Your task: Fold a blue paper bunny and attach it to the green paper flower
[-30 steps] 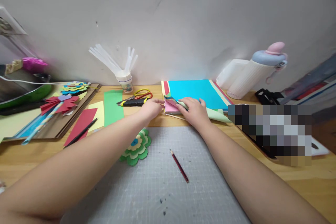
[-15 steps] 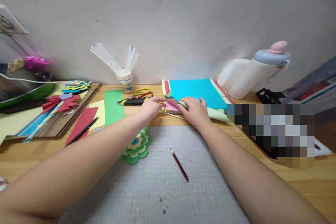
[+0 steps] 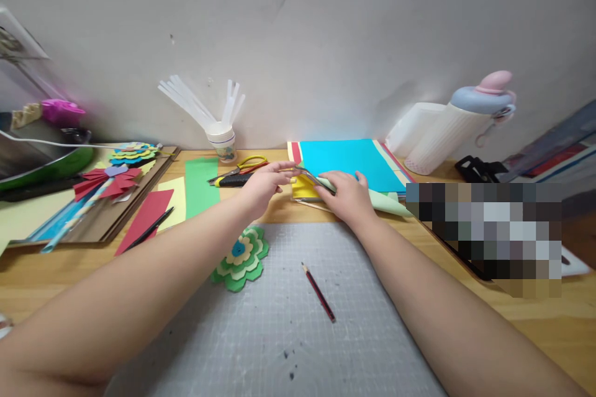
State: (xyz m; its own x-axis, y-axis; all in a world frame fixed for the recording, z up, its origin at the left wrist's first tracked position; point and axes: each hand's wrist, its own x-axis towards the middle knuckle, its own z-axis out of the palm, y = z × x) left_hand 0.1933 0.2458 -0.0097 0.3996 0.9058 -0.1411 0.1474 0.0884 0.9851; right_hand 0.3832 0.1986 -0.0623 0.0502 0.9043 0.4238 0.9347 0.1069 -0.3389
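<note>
A stack of coloured paper [image 3: 358, 158], blue sheet on top, lies against the wall. My right hand [image 3: 349, 198] is closed on lifted front-left edges of the sheets, its thumb pressed along them. Yellow paper [image 3: 305, 188] shows beneath the raised edge. My left hand [image 3: 267, 189] reaches to that corner with its fingers stretched out, fingertips close to the lifted sheets; whether they touch is unclear. A rolled pale green sheet [image 3: 388, 203] lies under and beside my right hand. Left of my left hand are scissors [image 3: 251, 162] and a black-and-yellow utility knife [image 3: 233, 180].
A layered green paper flower [image 3: 239, 257] and a pencil [image 3: 318, 291] lie on the grey cutting mat [image 3: 363, 335]. A paper cup [image 3: 222, 141] of white straws stands behind. At left are red paper [image 3: 149, 214], a pen [image 3: 149, 228] and cardboard [image 3: 100, 223]; at right, a bottle [image 3: 451, 133].
My left hand has risen slightly and its fingers have straightened. The pink sheet at the stack's corner is out of sight, and yellow paper now shows there. My right hand has stayed in place.
</note>
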